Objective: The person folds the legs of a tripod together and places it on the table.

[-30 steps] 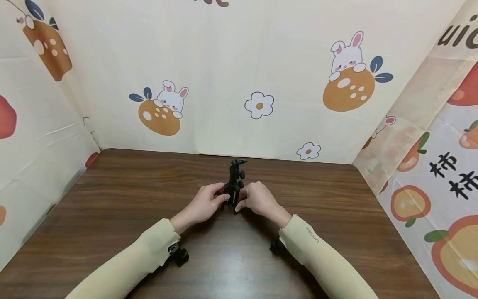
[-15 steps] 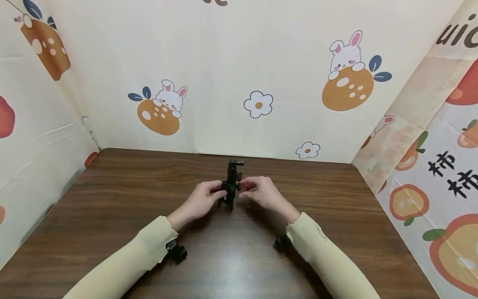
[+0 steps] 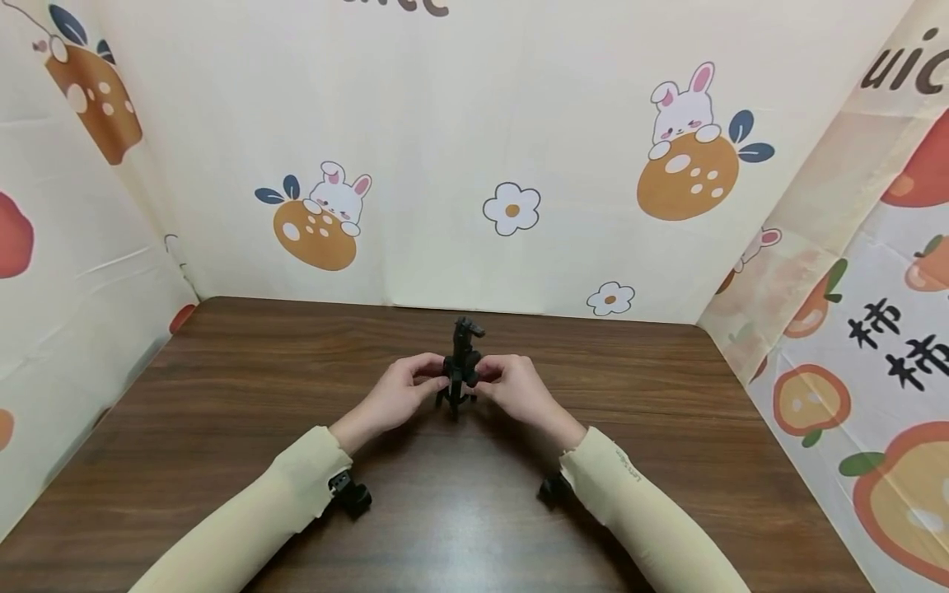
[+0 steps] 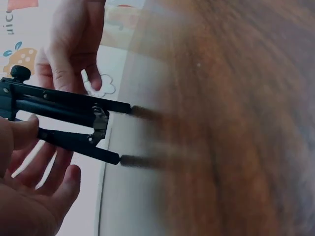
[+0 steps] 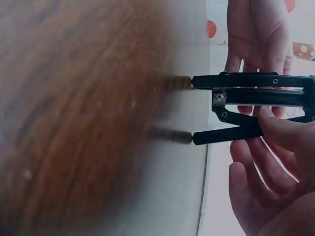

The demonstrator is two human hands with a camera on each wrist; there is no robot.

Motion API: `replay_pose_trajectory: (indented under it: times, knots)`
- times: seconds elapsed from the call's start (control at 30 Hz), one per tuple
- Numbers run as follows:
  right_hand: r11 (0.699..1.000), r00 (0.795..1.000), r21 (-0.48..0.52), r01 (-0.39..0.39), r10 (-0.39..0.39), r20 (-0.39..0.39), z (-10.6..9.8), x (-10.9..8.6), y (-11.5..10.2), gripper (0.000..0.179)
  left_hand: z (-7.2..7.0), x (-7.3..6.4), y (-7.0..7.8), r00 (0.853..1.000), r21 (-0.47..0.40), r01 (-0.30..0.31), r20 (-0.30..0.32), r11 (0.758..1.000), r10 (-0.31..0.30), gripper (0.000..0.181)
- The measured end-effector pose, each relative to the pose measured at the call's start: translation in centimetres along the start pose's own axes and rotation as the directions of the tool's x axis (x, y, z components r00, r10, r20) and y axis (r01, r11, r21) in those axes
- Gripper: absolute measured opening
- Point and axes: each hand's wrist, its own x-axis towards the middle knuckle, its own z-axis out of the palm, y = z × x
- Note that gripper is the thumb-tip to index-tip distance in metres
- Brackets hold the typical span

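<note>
A small black tripod (image 3: 463, 354) stands upright near the middle of the table, its head at the top and short legs below. My left hand (image 3: 399, 394) holds it from the left, thumb curled against a leg (image 4: 64, 141) in the left wrist view. From the right, my right hand (image 3: 522, 394) pinches another leg (image 5: 226, 137), the thumb on its upper part in the right wrist view. A round knob (image 4: 20, 73) sticks out from its side. The leg tips meet their reflections on the glossy tabletop.
The brown wood-grain table (image 3: 267, 362) reaches back to a cream curtain (image 3: 437, 165) printed with rabbits, fruit and flowers. More printed cloth (image 3: 882, 329) hangs along the right side, and another sheet (image 3: 81, 313) along the left.
The tripod has been turned about its upright axis, its head and knobs now facing another way. My right hand drew slightly off to the right, then came back against the tripod; the left stayed on it.
</note>
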Motion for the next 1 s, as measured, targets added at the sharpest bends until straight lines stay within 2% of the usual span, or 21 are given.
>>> replay_pose_trajectory:
  times: [0.1, 0.2, 0.27, 0.37, 0.43, 0.5, 0.63, 1.0]
  knots:
    - [0.999, 1.000, -0.033, 0.016, -0.017, -0.010, 0.0, -0.3, -0.2, 0.010, -0.4, -0.1, 0.1, 0.999, 0.006, -0.004, -0.050, 1.000, 0.004, 0.025]
    - [0.998, 0.999, -0.061, 0.022, -0.024, -0.024, 0.0, -0.7, -0.5, 0.015, -0.8, -0.3, 0.3, 0.998, 0.015, -0.013, -0.063, 1.000, 0.014, 0.026]
    - [0.997, 0.999, -0.073, 0.016, -0.019, -0.035, 0.1, -0.9, -0.6, 0.018, -0.9, -0.5, 0.5, 0.999, 0.012, -0.015, -0.044, 1.000, 0.016, 0.025]
    - [0.997, 0.998, -0.082, 0.005, -0.010, -0.062, 0.3, -1.3, -1.0, 0.020, -0.9, -1.2, 2.1, 1.000, -0.001, -0.026, 0.009, 1.000, 0.026, 0.026]
    - [0.996, 0.997, -0.093, -0.001, -0.006, -0.076, 0.5, -1.4, -1.1, 0.021, -0.7, -1.4, 2.4, 0.999, -0.014, -0.026, 0.041, 1.000, 0.027, 0.029]
    - [0.995, 0.996, -0.097, -0.004, -0.004, -0.084, 0.7, -1.5, -1.2, 0.020, -0.4, -1.4, 2.4, 0.998, -0.022, -0.023, 0.058, 0.999, 0.024, 0.031]
    - [0.996, 0.998, -0.088, -0.003, -0.003, -0.067, 1.0, -1.6, -1.3, 0.017, 0.2, -0.9, 0.5, 0.999, -0.006, -0.026, 0.034, 1.000, 0.026, 0.028]
    - [0.997, 0.997, -0.039, 0.064, -0.063, 0.044, 0.5, -1.3, -1.1, 0.007, 0.8, -0.3, 0.4, 0.998, 0.046, -0.059, -0.020, 0.997, 0.060, 0.017]
